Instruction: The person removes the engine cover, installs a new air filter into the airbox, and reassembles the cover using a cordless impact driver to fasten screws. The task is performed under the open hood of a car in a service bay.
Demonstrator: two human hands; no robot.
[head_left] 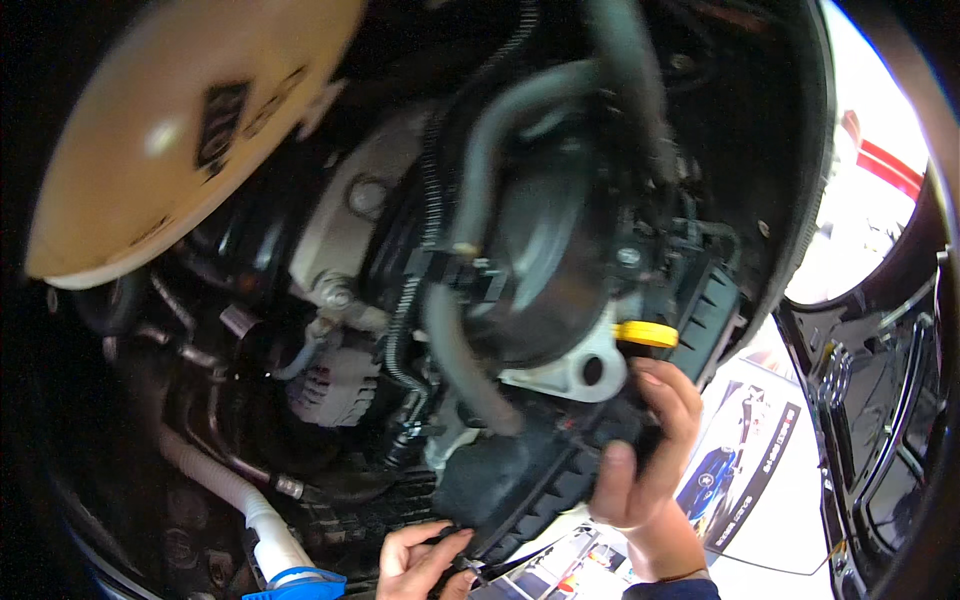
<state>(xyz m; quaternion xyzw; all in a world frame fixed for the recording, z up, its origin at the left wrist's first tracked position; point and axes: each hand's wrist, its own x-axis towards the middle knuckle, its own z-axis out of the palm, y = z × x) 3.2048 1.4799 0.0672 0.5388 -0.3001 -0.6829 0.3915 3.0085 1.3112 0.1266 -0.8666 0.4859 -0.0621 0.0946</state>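
Observation:
A black plastic engine cover [520, 470] with a ribbed edge lies tilted in the car's engine bay. My left hand [425, 562] is at its lower corner, thumb and fingers closed on the edge. Farther right, my right hand [655, 455] grips the cover's other end, the thumb on the near side and the fingers curled over it. The fingertips sit just below a yellow oil filler cap [645, 334]. Beside the cover is a pale metal bracket [575, 378] with a round hole. The undersides of both grips are hidden.
A cream-coloured fluid tank [190, 150] bulges in at upper left. Grey hoses [480, 160] and a corrugated conduit [432, 190] cross the bay. An alternator [335, 388] sits left of centre. Lower left stands a white filler neck with a blue cap [300, 583]. A printed poster [750, 460] shows at right.

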